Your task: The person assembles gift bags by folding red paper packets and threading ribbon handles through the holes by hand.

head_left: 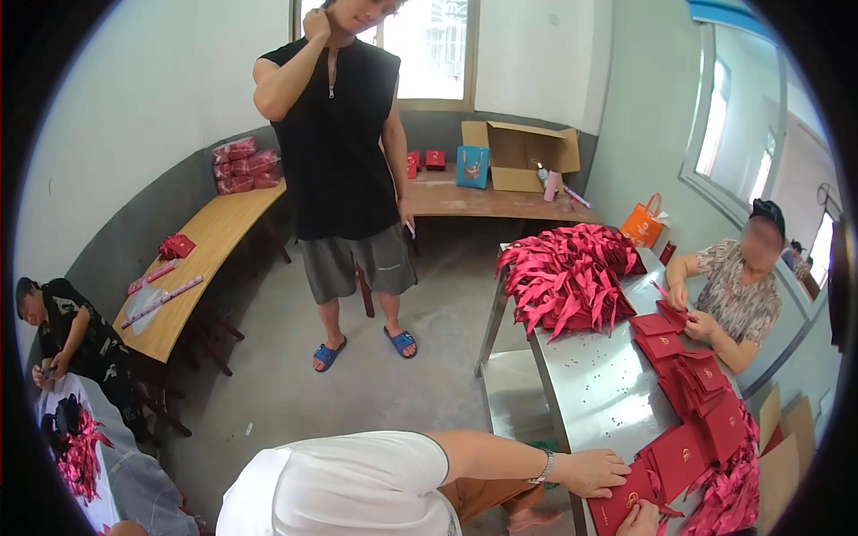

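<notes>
We find a red bag (615,511) at the near end of the metal desk (594,406), the left hand (592,472) laid flat across it, apparently to steady it; whether the right hand (640,519) at its edge grips anything, we cannot tell. Beyond, we see red bags (677,456) overlapping, perhaps to save room, and a co-worker (738,281) opposite.

Small workshop rm., apparently for hand assembly/packing: metal-topped worktable (585,359) w/ big heap of red ribbons (572,277) & rows of flat red pouches (670,460); co-worker (735,286) at its far side, both hands on a red piece. Along walls, wood table (234,214) w/ plastic-wrapped red bundles (243,167), back table (465,201) w/ open cardbd. box (527,147). Bare concrete-type flr. (420,384), plain two-tone walls (179,98).
</notes>
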{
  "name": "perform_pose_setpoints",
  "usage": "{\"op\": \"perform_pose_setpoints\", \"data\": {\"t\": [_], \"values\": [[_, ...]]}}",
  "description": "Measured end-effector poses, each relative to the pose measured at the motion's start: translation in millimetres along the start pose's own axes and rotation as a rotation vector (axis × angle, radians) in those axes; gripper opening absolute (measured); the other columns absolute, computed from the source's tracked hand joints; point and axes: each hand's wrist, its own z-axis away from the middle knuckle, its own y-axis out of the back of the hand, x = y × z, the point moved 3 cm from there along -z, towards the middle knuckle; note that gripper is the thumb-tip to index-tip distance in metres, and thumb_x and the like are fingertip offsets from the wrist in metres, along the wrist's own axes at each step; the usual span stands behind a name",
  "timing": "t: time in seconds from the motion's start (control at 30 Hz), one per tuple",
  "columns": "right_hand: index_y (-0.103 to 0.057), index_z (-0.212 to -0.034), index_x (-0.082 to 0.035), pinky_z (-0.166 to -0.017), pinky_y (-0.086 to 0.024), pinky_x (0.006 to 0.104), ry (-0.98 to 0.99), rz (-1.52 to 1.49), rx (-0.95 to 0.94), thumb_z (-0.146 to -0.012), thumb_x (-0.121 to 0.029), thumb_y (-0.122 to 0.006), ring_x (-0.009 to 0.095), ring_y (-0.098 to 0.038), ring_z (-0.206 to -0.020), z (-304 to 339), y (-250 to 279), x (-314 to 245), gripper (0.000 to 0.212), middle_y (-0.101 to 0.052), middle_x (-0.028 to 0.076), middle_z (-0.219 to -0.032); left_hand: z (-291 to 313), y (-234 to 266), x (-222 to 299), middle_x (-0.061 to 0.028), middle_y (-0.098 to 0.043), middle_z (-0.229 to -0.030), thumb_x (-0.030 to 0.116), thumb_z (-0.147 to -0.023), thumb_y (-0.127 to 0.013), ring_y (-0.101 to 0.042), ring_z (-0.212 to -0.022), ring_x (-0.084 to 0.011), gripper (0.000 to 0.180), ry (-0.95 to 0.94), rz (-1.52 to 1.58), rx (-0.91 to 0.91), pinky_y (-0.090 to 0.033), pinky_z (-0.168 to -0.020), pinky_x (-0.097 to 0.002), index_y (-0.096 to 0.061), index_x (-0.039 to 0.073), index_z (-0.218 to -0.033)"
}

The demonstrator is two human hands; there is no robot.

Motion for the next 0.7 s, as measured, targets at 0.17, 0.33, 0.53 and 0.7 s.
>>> {"op": "perform_pose_setpoints", "data": {"t": [0.17,0.33,0.53,0.7], "values": [[-0.067,-0.089,-0.005,-0.064,-0.05,0.0446,0.012,0.023,0.03,-0.098,-0.024,-0.049,0.037,-0.063,-0.073,-1.2,7.3,-7.0,0.028,-0.066,0.018,-0.081,2.2,-2.8,1.2,-0.0199,-0.052,-0.131,0.029,-0.091,-0.057,-0.049,-0.121,-0.0345,0.041,-0.004,-0.006,0.016,-0.037,-0.105,-0.0449,-0.057,0.0,-0.119],[-0.068,-0.088,-0.005,-0.064,-0.05,0.0443,0.006,0.017,-0.017,-0.099,-0.025,-0.048,0.037,-0.063,-0.072,-3.4,9.0,-9.1,0.03,-0.066,0.018,-0.082,3.1,-3.4,-1.1,-0.0197,-0.052,-0.13,0.029,-0.09,-0.058,-0.049,-0.119,-0.0341,0.04,-0.015,-0.004,0.041,-0.037,-0.104,-0.0451,-0.057,-0.001,-0.117],[-0.068,-0.09,-0.005,-0.065,-0.051,0.0443,0.01,0.022,0.022,-0.099,-0.026,-0.046,0.037,-0.064,-0.073,3.2,0.5,2.7,0.032,-0.067,0.018,-0.084,-1.0,-2.7,2.9,-0.0193,-0.052,-0.129,0.028,-0.09,-0.058,-0.049,-0.119,-0.0341,0.039,-0.02,0.005,0.032,-0.037,-0.104,-0.0457,-0.057,0.0,-0.116],[-0.069,-0.09,-0.006,-0.067,-0.052,0.0448,-0.042,-0.021,-0.053,-0.096,-0.023,-0.051,0.036,-0.064,-0.075,-3.6,6.0,-5.2,0.026,-0.067,0.018,-0.084,1.8,-3.6,-0.2,-0.0192,-0.052,-0.13,0.028,-0.09,-0.058,-0.049,-0.119,-0.0343,0.039,-0.011,-0.008,0.033,-0.037,-0.103,-0.0459,-0.057,0.001,-0.117]]}}
